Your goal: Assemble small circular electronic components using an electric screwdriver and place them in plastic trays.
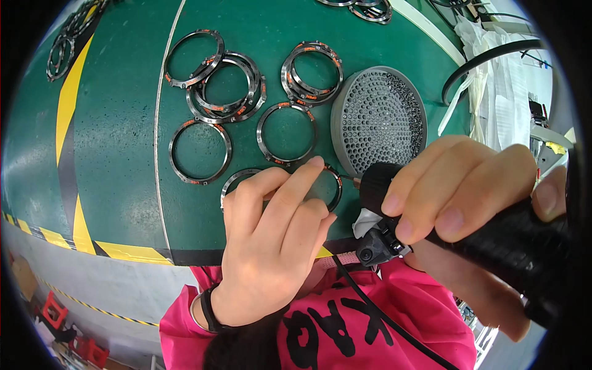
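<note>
My left hand (265, 240) lies at the table's front edge with bent fingers, holding a black ring (337, 185) with orange markings; the hand covers much of it. Under the same hand, another ring (231, 183) shows only in part. In my right hand (462, 185) is a black power screwdriver (382, 182), gripped around its body and tilted. Its thin tip points left, close to the held ring's right rim; whether they touch I cannot tell. Just beyond the tool stands a round grey tray (345, 145) full of small holes, with small dark screws along its right side.
Several similar rings lie beyond my hands: single ones (200, 182) (287, 161), a stacked pair (311, 98) and an overlapping group (225, 117). A black cable (394, 327) runs below. White wrapping (487, 86) lies at the right. Yellow-black tape (132, 251) marks the green table's edge.
</note>
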`<action>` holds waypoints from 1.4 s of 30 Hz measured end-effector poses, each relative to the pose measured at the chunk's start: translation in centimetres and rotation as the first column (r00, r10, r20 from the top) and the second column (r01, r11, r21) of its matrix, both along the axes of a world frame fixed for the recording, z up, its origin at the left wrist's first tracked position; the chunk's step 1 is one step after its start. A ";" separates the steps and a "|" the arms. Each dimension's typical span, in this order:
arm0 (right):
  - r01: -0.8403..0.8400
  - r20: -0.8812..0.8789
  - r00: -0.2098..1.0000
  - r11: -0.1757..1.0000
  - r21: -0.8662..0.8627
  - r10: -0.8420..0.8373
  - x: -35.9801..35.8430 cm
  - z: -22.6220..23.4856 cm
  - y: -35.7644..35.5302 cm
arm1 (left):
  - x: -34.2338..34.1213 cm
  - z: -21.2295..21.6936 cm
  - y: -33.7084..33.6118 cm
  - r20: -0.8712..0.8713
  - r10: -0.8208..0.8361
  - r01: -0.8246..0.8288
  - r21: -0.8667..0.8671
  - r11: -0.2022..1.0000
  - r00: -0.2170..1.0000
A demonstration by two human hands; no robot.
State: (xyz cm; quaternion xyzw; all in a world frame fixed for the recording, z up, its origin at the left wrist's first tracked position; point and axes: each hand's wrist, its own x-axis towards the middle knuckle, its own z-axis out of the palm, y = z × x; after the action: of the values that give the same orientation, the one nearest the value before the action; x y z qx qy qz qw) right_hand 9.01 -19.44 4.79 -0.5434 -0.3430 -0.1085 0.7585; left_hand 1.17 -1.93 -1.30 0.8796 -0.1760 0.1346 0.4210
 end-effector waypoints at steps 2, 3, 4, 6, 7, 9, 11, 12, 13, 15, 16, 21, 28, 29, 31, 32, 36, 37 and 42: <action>-0.001 -0.006 1.000 1.000 0.013 0.001 0.8 -0.4 0.8 | 0.0 0.4 -0.1 0.006 0.020 -0.020 0.056 0.998 1.000; 0.005 -0.006 1.000 1.000 0.012 -0.005 -0.4 0.5 -0.6 | 0.0 0.8 -0.2 0.013 0.013 -0.014 0.049 0.999 1.000; -0.005 -0.012 1.000 1.000 0.027 0.005 0.5 0.1 -0.6 | -0.2 1.3 -0.1 -0.017 0.063 -0.061 0.103 0.993 0.998; -0.013 -0.024 1.000 0.999 0.046 0.014 0.8 0.2 -1.6 | 0.2 2.2 0.1 -0.028 0.150 -0.142 0.188 0.972 0.988; -0.011 -0.029 0.999 0.999 0.051 0.012 0.7 0.2 -1.8 | 0.8 2.5 0.1 -0.012 0.186 -0.179 0.217 0.959 0.982; -0.004 -0.021 1.000 0.999 0.034 0.004 0.8 0.7 -2.3 | 1.9 2.1 0.0 0.023 0.229 -0.228 0.227 0.947 0.973; 0.005 -0.006 1.000 1.000 0.002 -0.005 0.7 0.8 -2.2 | 2.7 2.2 -0.2 0.008 0.303 -0.287 0.345 0.894 0.953; 0.012 0.000 1.000 1.000 -0.014 -0.012 0.4 0.9 -2.5 | 2.5 2.2 0.0 -0.048 0.293 -0.260 0.336 0.905 0.955; 0.019 0.004 1.000 0.999 -0.030 -0.019 0.5 0.9 -2.6 | 2.3 2.1 0.2 -0.049 0.286 -0.254 0.335 0.907 0.957; 0.026 0.011 1.000 0.998 -0.059 -0.025 0.7 0.7 -2.7 | 1.8 1.9 0.9 0.045 0.312 -0.310 0.319 0.896 0.949; 0.026 0.013 1.000 0.997 -0.072 -0.025 0.7 0.6 -2.8 | 1.3 1.7 1.5 0.043 0.313 -0.309 0.321 0.895 0.949; 0.031 0.025 0.999 0.989 -0.144 -0.028 0.6 1.4 -4.6 | -0.9 1.8 2.4 -0.074 0.227 -0.201 0.264 0.943 0.971; 0.024 0.054 0.998 0.969 -0.246 -0.011 0.6 1.2 -4.4 | -1.8 0.3 -0.9 0.030 0.126 -0.129 0.284 0.950 0.992; 0.022 0.057 0.998 0.965 -0.261 -0.007 0.7 1.3 -4.5 | -1.6 0.3 -1.4 0.052 0.114 -0.124 0.290 0.949 0.992; 0.023 0.069 0.998 0.957 -0.290 -0.003 0.3 1.7 -5.3 | -1.1 0.1 -2.3 0.077 0.101 -0.120 0.295 0.948 0.992; 0.022 0.075 0.997 0.952 -0.304 0.000 0.2 1.8 -5.4 | -0.8 -0.1 -2.7 0.096 0.122 -0.144 0.284 0.948 0.988; 0.028 0.090 0.996 0.931 -0.365 0.006 0.8 1.4 -4.5 | -0.3 -0.3 -3.5 0.043 0.111 -0.117 0.191 0.975 0.993; 0.030 0.095 0.995 0.924 -0.381 0.006 0.9 1.5 -4.5 | -0.2 -0.6 -3.6 0.046 0.094 -0.100 0.166 0.981 0.995; 0.022 0.107 0.994 0.981 -0.192 -0.001 0.6 0.4 -3.7 | 0.0 -1.3 -3.6 0.124 0.089 -0.107 0.148 0.983 0.988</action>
State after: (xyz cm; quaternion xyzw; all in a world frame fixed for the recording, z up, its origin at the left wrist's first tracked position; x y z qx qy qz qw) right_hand 9.64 -23.10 5.20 -0.6099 -0.3887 -0.1078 0.6822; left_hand 1.15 -5.58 -2.60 0.9077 -0.1668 0.1924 0.3335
